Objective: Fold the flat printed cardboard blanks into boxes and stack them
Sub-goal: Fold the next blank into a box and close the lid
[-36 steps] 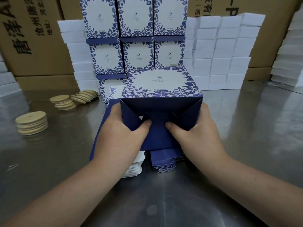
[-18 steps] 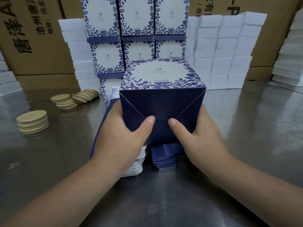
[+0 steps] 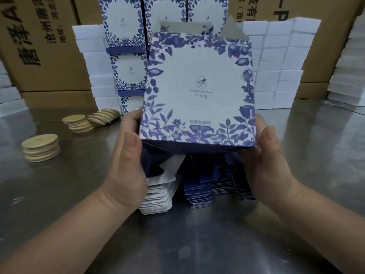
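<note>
As the left hand (image 3: 128, 161) and right hand (image 3: 272, 161) grip one upright box (image 3: 197, 86), fingers (image 3: 134, 118) curled round its sides, three disc piles (image 3: 41, 148) sit at nine o'clock.

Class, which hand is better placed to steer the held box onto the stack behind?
Left, probably: the left hand holds the box on the side nearer the stack; the right hand is farther.
</note>
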